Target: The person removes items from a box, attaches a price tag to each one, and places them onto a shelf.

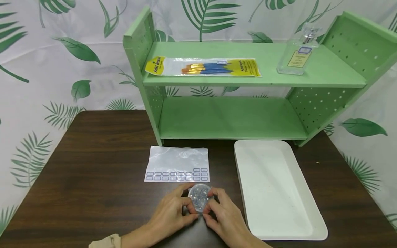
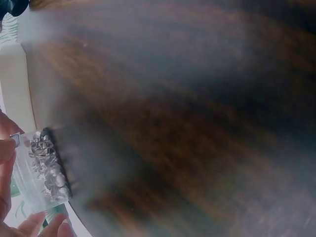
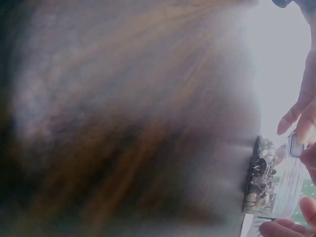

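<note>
A small round clear plastic jar (image 1: 199,197) stands on the table between both hands, with small shiny metal pieces (image 3: 261,180) in its lower part. My left hand (image 1: 172,208) curls round its left side, thumb at the near side. From the right, my right hand (image 1: 225,213) holds the jar with bent fingers, its thumb also near the front. A small blue-bordered label (image 3: 296,145) shows on the jar's upper near side, between the fingertips. Just beyond the jar lies a sheet of labels (image 1: 178,160), with small stickers along its near edge.
A white tray (image 1: 276,193) lies to the right on the dark wooden table (image 1: 93,172). Behind stands a green two-tier shelf (image 1: 235,117). Its upper tier holds a pack of paintbrushes (image 1: 204,68) and a clear glass bottle (image 1: 296,57), each with a blue-bordered label.
</note>
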`<action>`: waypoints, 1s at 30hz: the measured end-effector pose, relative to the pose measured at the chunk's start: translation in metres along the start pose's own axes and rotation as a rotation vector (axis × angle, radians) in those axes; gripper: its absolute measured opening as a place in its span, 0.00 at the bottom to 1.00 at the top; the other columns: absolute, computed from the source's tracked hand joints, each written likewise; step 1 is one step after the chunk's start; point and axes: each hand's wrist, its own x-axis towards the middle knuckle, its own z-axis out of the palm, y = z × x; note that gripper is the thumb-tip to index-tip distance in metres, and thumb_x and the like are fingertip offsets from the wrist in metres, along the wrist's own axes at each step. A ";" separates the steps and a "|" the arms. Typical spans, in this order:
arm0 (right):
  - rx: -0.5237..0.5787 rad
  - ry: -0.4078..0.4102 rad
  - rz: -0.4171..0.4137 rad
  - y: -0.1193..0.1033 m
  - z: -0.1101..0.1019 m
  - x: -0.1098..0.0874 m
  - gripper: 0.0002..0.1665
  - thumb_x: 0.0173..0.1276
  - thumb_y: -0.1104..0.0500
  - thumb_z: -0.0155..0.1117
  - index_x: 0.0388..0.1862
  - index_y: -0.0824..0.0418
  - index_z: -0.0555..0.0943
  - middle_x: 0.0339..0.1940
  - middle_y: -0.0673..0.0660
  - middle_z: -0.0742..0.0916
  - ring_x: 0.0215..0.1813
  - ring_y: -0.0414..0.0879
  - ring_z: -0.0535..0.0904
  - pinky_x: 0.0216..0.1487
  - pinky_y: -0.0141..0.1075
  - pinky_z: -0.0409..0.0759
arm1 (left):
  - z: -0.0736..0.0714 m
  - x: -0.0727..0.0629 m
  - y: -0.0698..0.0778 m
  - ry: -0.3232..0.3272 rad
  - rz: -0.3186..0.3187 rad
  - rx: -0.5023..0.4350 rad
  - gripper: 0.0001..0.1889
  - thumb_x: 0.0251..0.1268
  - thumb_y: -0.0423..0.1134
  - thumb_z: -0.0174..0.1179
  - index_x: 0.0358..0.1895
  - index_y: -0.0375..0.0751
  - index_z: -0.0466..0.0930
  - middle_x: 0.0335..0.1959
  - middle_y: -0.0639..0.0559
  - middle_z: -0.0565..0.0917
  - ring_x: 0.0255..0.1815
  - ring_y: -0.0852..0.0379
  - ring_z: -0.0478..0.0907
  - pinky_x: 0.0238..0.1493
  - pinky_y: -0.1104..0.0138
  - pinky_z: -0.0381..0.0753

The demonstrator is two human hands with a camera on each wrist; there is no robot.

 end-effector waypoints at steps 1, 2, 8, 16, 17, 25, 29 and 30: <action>0.002 0.005 -0.008 0.000 0.000 0.000 0.18 0.39 0.65 0.74 0.24 0.51 0.74 0.46 0.53 0.77 0.48 0.45 0.77 0.41 0.34 0.78 | 0.001 0.000 0.000 0.007 0.002 0.001 0.12 0.34 0.41 0.76 0.16 0.55 0.79 0.56 0.52 0.77 0.50 0.57 0.78 0.45 0.65 0.78; 0.003 0.009 -0.013 0.001 0.001 0.000 0.18 0.39 0.66 0.74 0.24 0.51 0.74 0.46 0.53 0.77 0.48 0.45 0.76 0.42 0.34 0.78 | 0.002 -0.001 -0.001 0.012 0.001 0.001 0.12 0.34 0.41 0.76 0.16 0.55 0.79 0.56 0.52 0.77 0.50 0.57 0.78 0.44 0.65 0.79; 0.024 0.021 -0.027 0.003 0.004 -0.002 0.19 0.38 0.67 0.73 0.24 0.52 0.73 0.46 0.53 0.76 0.50 0.46 0.75 0.44 0.35 0.77 | 0.006 -0.002 -0.001 0.046 0.005 0.008 0.12 0.33 0.40 0.77 0.15 0.54 0.78 0.55 0.52 0.78 0.49 0.57 0.79 0.42 0.66 0.80; 0.036 0.037 -0.043 0.005 0.007 -0.002 0.19 0.36 0.68 0.71 0.24 0.53 0.72 0.44 0.53 0.76 0.52 0.48 0.73 0.52 0.37 0.74 | 0.009 -0.002 -0.002 0.078 0.008 0.015 0.13 0.33 0.40 0.77 0.16 0.54 0.78 0.54 0.51 0.78 0.47 0.57 0.80 0.40 0.66 0.80; 0.035 0.040 -0.046 0.005 0.008 -0.002 0.19 0.36 0.68 0.71 0.23 0.53 0.71 0.44 0.53 0.76 0.52 0.48 0.73 0.53 0.36 0.73 | 0.009 -0.002 -0.002 0.081 0.008 0.013 0.13 0.33 0.40 0.77 0.16 0.54 0.77 0.54 0.51 0.78 0.47 0.57 0.80 0.40 0.66 0.80; 0.066 0.014 -0.019 0.006 0.008 -0.001 0.17 0.39 0.68 0.68 0.23 0.54 0.70 0.42 0.55 0.76 0.55 0.51 0.72 0.65 0.25 0.61 | 0.009 -0.002 -0.002 0.089 0.000 -0.001 0.13 0.33 0.39 0.76 0.15 0.53 0.77 0.55 0.51 0.78 0.45 0.57 0.80 0.40 0.66 0.80; 0.079 0.022 -0.017 0.006 0.007 -0.001 0.19 0.39 0.69 0.70 0.25 0.55 0.71 0.43 0.55 0.76 0.52 0.50 0.73 0.58 0.28 0.68 | 0.009 -0.003 -0.002 0.083 -0.006 0.005 0.13 0.33 0.39 0.76 0.15 0.53 0.77 0.55 0.50 0.78 0.46 0.57 0.81 0.39 0.66 0.81; 0.083 0.025 -0.014 0.006 0.007 0.000 0.20 0.39 0.69 0.72 0.27 0.56 0.71 0.43 0.55 0.76 0.51 0.49 0.74 0.55 0.29 0.71 | 0.009 -0.003 -0.002 0.081 -0.006 0.006 0.13 0.33 0.39 0.76 0.15 0.53 0.77 0.55 0.50 0.78 0.46 0.56 0.81 0.40 0.66 0.81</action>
